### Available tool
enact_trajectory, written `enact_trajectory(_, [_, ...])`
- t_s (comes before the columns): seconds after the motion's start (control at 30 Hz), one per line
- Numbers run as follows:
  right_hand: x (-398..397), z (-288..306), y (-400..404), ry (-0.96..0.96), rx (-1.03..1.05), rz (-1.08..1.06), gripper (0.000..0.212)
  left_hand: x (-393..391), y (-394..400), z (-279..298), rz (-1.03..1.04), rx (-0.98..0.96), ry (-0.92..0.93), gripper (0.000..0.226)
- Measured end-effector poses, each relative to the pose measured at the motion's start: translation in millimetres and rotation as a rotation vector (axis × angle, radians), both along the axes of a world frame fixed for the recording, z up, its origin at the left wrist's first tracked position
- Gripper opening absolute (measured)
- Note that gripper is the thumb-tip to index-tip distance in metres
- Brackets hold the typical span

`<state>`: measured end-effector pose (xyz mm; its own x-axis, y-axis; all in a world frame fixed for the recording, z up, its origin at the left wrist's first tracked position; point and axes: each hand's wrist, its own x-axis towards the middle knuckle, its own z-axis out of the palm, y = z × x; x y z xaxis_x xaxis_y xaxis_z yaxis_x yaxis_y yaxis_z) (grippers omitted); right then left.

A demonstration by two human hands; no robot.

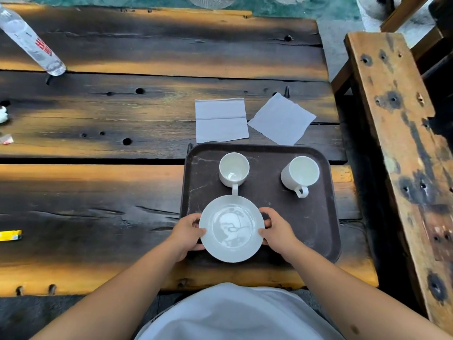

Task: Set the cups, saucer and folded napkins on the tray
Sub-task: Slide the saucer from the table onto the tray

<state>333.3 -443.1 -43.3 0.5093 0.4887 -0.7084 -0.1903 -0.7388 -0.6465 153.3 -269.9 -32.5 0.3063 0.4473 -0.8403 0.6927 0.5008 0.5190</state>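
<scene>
A dark brown tray (316, 217) lies on the wooden table near its front right. Two white cups stand on it: one (234, 170) at the back left, the other (299, 174) at the back right, both with handles towards me. A white saucer (231, 228) is over the tray's front left part. My left hand (187, 233) grips its left rim and my right hand (275, 230) grips its right rim. Two white napkins lie flat on the table behind the tray: a square one (221, 120) and a turned one (282, 119).
A clear plastic bottle (29, 40) stands at the far left. A yellow packet (10, 235) and small scraps (5, 138) lie at the left edge. A wooden bench (397, 133) runs along the right side of the table (110, 187).
</scene>
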Motion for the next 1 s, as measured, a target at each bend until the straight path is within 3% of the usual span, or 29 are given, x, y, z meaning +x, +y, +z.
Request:
enact_trajectory(0.33, [9,-7,11,-0.04,-0.015,0.042,0.051,4,9,-12,-0.147,0.135,0.035,0.029])
enact_trajectory(0.57, [11,-9,8,-0.246,-0.069,0.227,0.051,4,11,-20,-0.577,0.436,0.11,0.039])
enact_trajectory(0.7, [15,-10,9,-0.348,-0.081,0.325,0.052,3,12,-24,-0.619,0.484,0.097,0.052])
enact_trajectory(1.0, [18,-12,6,-0.334,-0.09,0.385,0.049,5,12,-25,-0.652,0.489,0.106,0.052])
